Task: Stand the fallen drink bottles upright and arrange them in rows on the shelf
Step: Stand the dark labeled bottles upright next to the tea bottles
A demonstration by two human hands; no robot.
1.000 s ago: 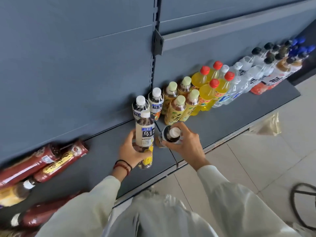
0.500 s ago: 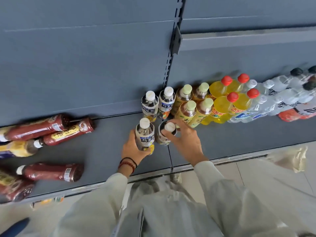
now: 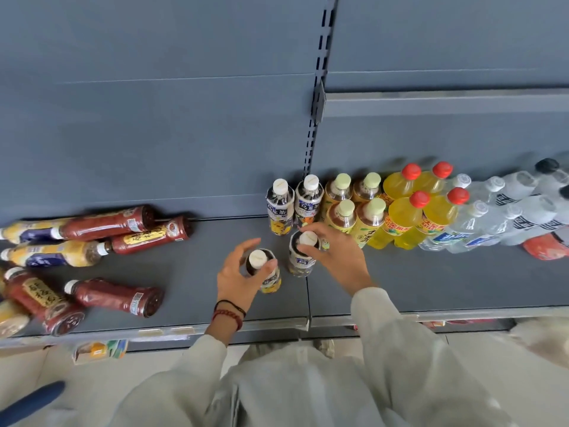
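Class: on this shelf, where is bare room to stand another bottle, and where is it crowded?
Bare shelf lies between the fallen red bottles and the left hand, and along the front edge right of the right hand. The upright rows against the back wall are packed; the far left is cluttered.

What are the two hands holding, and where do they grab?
Each holds an upright tea bottle near its top: the left hand around the left bottle, the right hand around the right bottle.

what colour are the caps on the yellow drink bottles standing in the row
Red, round screw caps on the clear plastic bottles of yellow drink, clearest in the head view.
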